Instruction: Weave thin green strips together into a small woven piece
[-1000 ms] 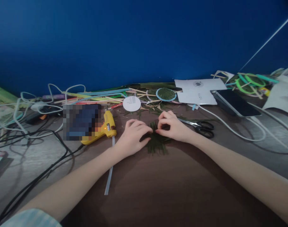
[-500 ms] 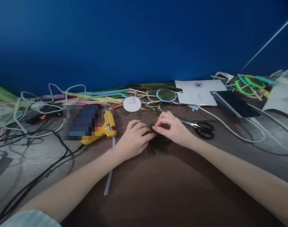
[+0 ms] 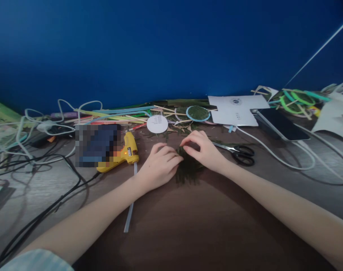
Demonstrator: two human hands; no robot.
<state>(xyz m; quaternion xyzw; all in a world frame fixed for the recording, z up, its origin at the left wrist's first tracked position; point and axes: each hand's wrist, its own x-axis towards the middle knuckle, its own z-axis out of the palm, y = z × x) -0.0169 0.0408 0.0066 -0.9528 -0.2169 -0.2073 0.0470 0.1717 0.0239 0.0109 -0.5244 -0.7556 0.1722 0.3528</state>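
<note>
Both of the person's hands are working on a dark green leafy bundle (image 3: 187, 171) sitting flat on the brown table (image 3: 205, 226), and that bundle is the landmark for everything else here. The left hand (image 3: 158, 167) lies against the bundle's left edge with its fingers curled over, fingertips touching the green strips; can't really tell if it's pinching anything or just pressing down. The right hand (image 3: 203, 150) comes over the bundle's top right, fingers bent and tips down on the far end of the strips, looks like it's gripping or pressing that end, but the exact pinch is hidden by the fingers themselves.

Left of the bundle, past the left hand, there's a yellow glue gun (image 3: 124, 154) lying on its side with a glue stick (image 3: 131, 203) poking out toward the person. Right of the bundle, just beyond the right hand, a pair of black-handled scissors (image 3: 239, 153). Behind the bundle: a white paper disc (image 3: 157, 124) and a green disc with a blue rim (image 3: 198, 113), plus a heap of coloured strips (image 3: 115, 116). Further back right of the bundle are a white sheet (image 3: 236, 110) and a dark phone (image 3: 281, 124) with a white cable (image 3: 278, 156). Far left of the bundle it's a mess of tangled cords (image 3: 33, 150).
</note>
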